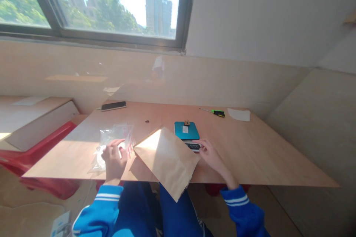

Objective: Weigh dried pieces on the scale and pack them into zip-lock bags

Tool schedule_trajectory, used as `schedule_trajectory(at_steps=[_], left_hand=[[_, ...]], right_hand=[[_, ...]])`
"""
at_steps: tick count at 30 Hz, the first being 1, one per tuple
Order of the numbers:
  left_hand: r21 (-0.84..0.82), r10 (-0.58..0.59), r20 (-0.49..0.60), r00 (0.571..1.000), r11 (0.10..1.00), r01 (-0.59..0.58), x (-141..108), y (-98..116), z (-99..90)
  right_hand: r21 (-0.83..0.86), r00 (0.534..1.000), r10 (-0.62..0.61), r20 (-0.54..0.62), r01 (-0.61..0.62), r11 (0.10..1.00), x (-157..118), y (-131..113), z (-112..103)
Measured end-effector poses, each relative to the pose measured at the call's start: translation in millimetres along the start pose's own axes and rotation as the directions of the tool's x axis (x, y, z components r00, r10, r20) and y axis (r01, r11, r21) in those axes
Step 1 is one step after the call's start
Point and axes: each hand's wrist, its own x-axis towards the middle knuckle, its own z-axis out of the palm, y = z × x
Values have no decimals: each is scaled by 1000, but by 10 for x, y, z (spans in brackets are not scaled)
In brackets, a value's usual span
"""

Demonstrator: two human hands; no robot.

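My left hand (114, 155) rests over clear plastic bags (100, 159) with red seal strips, its fingers bent and its thumb apart. My right hand (210, 154) is at the button panel of a small kitchen scale (180, 130) with a teal top, a finger reaching the panel's right end. A small brown, round object (187, 122) sits on the scale's far edge. Between my hands a brown paper bag (168, 159) lies tilted; its near corner hangs over the table edge and it covers part of the scale's front.
On the wooden table (250, 152) are a phone (114, 106) at the back left, a small dark bit (147, 121), a green and black screwdriver (218, 113) and a white paper piece (239, 114). A red stool (47, 144) stands left, beneath a window and wall.
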Motion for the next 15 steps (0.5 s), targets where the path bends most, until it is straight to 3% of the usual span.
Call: schedule_trajectory(at_steps=[1, 2, 3, 5, 6, 7, 11, 15], left_hand=[[-94, 115, 51, 992, 990, -109, -34, 75, -54], [-189, 255, 143, 956, 955, -227, -78, 159, -106], [-266, 383, 237, 893, 909, -319, -133, 244, -149], [-383, 589, 387, 710, 803, -457, -262, 397, -187], [-405, 631, 418, 654, 773, -488, -327, 452, -177], [-416, 652, 427, 627, 757, -504, -385, 490, -149], [-387, 621, 455, 638, 783, -487, -464, 487, 27], [-385, 641, 461, 613, 767, -513, -336, 388, 79]], right_hand=[[-10, 1000, -5, 24, 5, 1000, -125, 8, 0], [-30, 999, -5, 44, 6, 1000, -233, 14, 4], [-54, 998, -3, 66, 7, 999, -320, 18, 11], [-95, 995, 12, 99, -3, 995, -421, 16, 28], [-103, 993, 24, 112, -12, 995, -438, 10, 34], [-100, 992, 36, 123, -24, 995, -438, -1, 38], [17, 989, 70, 134, -73, 997, -357, -99, 12], [118, 987, 95, 132, -111, 987, -276, -260, -69]])
